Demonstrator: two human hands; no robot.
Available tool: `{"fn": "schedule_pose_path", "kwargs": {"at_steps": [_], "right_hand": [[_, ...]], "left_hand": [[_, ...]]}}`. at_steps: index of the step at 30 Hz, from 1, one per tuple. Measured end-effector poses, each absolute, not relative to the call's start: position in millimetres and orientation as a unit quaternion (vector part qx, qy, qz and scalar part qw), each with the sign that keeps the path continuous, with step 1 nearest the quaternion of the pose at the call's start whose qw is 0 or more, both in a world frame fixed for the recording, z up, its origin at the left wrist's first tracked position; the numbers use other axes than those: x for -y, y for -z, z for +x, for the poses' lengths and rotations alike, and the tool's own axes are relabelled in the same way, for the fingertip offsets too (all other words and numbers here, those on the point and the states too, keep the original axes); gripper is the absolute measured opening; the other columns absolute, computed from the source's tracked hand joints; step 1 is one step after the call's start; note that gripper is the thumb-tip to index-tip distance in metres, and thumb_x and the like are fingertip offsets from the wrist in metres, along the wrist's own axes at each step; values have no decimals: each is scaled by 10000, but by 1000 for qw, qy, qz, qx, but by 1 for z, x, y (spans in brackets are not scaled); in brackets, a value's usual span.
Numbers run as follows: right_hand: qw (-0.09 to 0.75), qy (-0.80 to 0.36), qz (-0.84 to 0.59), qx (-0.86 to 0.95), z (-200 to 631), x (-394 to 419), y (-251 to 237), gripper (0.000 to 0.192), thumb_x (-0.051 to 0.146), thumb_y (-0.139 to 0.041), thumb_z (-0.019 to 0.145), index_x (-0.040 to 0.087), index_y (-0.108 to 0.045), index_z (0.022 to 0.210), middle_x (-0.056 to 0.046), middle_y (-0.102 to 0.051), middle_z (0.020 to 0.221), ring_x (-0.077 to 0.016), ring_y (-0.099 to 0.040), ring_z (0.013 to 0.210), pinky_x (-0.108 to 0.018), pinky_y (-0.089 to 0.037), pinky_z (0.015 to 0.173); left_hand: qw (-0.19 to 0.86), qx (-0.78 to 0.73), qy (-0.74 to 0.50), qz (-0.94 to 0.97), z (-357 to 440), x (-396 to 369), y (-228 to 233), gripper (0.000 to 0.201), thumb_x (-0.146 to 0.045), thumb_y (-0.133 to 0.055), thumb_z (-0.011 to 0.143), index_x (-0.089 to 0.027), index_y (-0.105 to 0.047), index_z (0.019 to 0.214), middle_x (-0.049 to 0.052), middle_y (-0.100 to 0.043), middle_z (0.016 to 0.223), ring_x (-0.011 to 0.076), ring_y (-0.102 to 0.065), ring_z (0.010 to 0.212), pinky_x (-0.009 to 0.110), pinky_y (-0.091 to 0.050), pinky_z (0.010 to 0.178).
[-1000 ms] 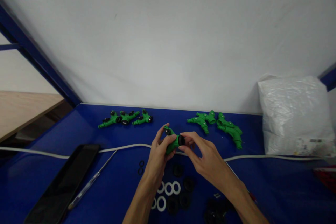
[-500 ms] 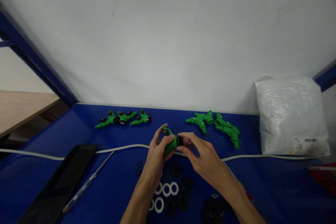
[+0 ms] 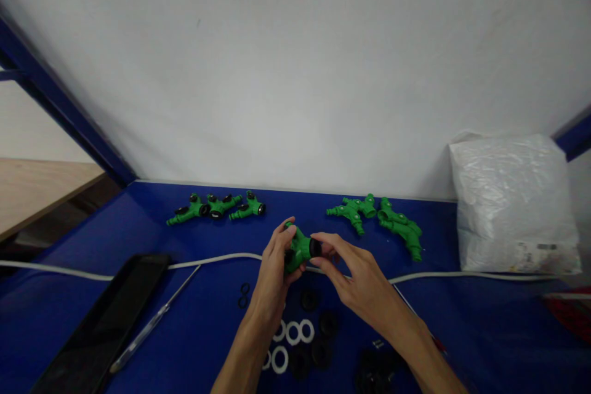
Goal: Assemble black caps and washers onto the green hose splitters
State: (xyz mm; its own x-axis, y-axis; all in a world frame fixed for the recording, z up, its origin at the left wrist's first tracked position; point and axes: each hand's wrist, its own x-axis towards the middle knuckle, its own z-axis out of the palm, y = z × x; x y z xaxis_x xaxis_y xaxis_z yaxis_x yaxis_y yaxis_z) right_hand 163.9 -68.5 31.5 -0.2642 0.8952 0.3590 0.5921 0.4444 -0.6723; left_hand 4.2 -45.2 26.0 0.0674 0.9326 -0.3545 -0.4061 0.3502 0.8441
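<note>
A green plastic fitting [image 3: 299, 250] is held above the middle of the blue tabletop [image 3: 484, 320], a little toward its near edge, with a black round part at its right-hand end. The left hand [image 3: 272, 274] wraps around the fitting's body, fingers closed on it, thumb on the near side. The right hand [image 3: 357, 280] meets it from the right, its thumb and fingertips pinched on the black cap [image 3: 316, 248] at that end. Just below the hands, lying on the tabletop, are black round caps [image 3: 318, 326] and white rings [image 3: 292, 335], with two small black O-rings [image 3: 243, 295] just to the left of them; more dark parts sit at the near edge, too dim to make out. A white cable [image 3: 207, 260] runs across the tabletop from the left edge to the right, passing under the hands. Left of the hands a thin screwdriver [image 3: 154, 320] lies slantwise, and beside it, toward the near left corner, a dark phone [image 3: 106, 326] lies flat. Along the far edge lie three green fittings with black caps [image 3: 217, 207] to the left and a cluster of plain green fittings [image 3: 378, 218] to the right. A white plastic bag [image 3: 510, 203] stands at the far right corner against the wall.
</note>
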Motion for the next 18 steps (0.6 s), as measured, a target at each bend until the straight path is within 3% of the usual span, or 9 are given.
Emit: {"fn": "schedule_pose_path", "kwargs": {"at_steps": [4,10,14,18], "right_hand": [[358,-207,-523,745,164,69,-32,172,399,-577,1005,241,-600,1069,0,-697,825,-181,-674,757,-318,-528,743],[363,-181,-467,786,165,70,-37,307,294,-576,1004,269,-548,1309,-28,-694,1029,-181,-676,899,-327,-541,850],[369,-212,-468,775,164,69,-36,241,239,-552,1010,268,-567,1249,-19,-707,1045,-174,-691,933,-311,-535,868],[355,-224,-517,746,163,68,-34,167,355,-581,1006,240,-596,1126,-2,-708,869,-185,-691,797,-325,-533,780]], "left_hand": [[675,-472,-484,296,5,44,-25,602,-552,-714,787,-319,-623,1334,-19,-585,846,118,-566,726,214,-449,663],[672,-483,-490,275,4,44,-28,636,-550,-735,734,-295,-646,1309,8,-631,910,146,-602,797,216,-449,659],[662,-494,-492,275,5,43,-29,619,-532,-729,737,-296,-652,1304,7,-609,887,139,-577,766,216,-451,644],[658,-497,-488,286,5,44,-29,573,-502,-722,766,-315,-653,1304,18,-628,985,146,-595,825,228,-473,681]]}}
